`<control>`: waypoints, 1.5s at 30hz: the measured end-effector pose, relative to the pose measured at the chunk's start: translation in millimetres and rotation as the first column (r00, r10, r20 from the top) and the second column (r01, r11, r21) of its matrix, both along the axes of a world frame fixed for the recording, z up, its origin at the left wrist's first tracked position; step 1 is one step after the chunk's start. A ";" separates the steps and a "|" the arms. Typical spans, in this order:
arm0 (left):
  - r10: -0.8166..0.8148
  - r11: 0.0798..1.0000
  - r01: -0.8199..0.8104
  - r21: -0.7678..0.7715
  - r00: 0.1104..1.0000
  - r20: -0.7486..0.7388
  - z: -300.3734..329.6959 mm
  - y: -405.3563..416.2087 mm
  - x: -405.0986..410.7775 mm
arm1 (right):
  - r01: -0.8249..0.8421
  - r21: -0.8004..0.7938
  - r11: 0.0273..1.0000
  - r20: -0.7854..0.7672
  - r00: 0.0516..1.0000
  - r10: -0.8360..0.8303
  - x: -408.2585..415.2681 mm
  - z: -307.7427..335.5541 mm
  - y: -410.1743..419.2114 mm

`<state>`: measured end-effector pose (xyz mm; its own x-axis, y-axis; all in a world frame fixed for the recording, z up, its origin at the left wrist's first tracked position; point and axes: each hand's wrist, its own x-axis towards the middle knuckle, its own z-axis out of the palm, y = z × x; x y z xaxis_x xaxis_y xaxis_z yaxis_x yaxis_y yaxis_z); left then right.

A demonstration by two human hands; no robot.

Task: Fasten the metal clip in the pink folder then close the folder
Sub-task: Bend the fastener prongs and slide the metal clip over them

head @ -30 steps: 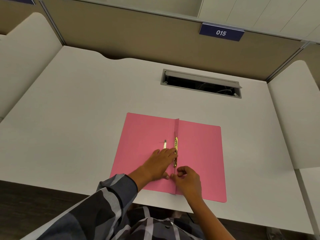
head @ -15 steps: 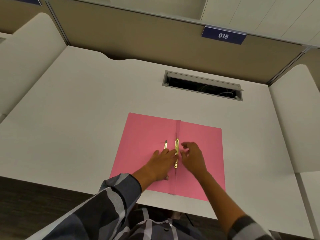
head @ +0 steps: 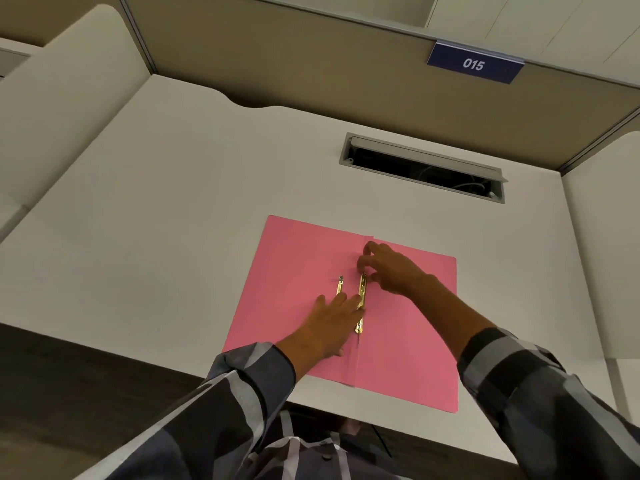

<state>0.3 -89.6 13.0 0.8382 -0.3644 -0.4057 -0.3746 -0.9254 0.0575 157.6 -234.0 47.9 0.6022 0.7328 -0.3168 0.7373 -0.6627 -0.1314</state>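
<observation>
The pink folder lies open and flat on the white desk, its near edge overhanging the desk front. A gold metal clip bar runs along the centre fold, and a loose gold prong sticks out just left of it. My left hand lies flat with spread fingers on the left leaf, fingertips touching the clip's middle. My right hand hovers over the fold at the clip's far end, fingers curled and pinched together near the bar's tip. Whether they grip the clip is hidden.
The white desk has a cable slot with a grey lid behind the folder. Beige partition walls stand at the back and both sides. A blue "015" sign hangs above. My plaid sleeves reach in from the bottom.
My right hand moved from the near end of the fold up along the clip to its far end. My left hand stayed pressed on the left leaf. The camera tilted slightly.
</observation>
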 end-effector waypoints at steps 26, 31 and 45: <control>0.009 1.000 -0.009 0.007 1.000 0.005 -4.5 -0.1 -1.4 | -0.270 -0.011 0.963 0.124 0.955 0.269 9.1 2.5 -7.0; 0.019 1.000 -0.019 0.011 1.000 0.002 -3.7 -0.5 -1.2 | -0.300 -0.046 0.953 0.104 0.947 0.303 10.3 3.8 -4.9; 0.021 1.000 -0.020 0.023 1.000 -0.010 -0.5 -2.2 -1.8 | -0.321 -0.146 0.936 0.131 0.931 0.340 12.8 4.8 1.0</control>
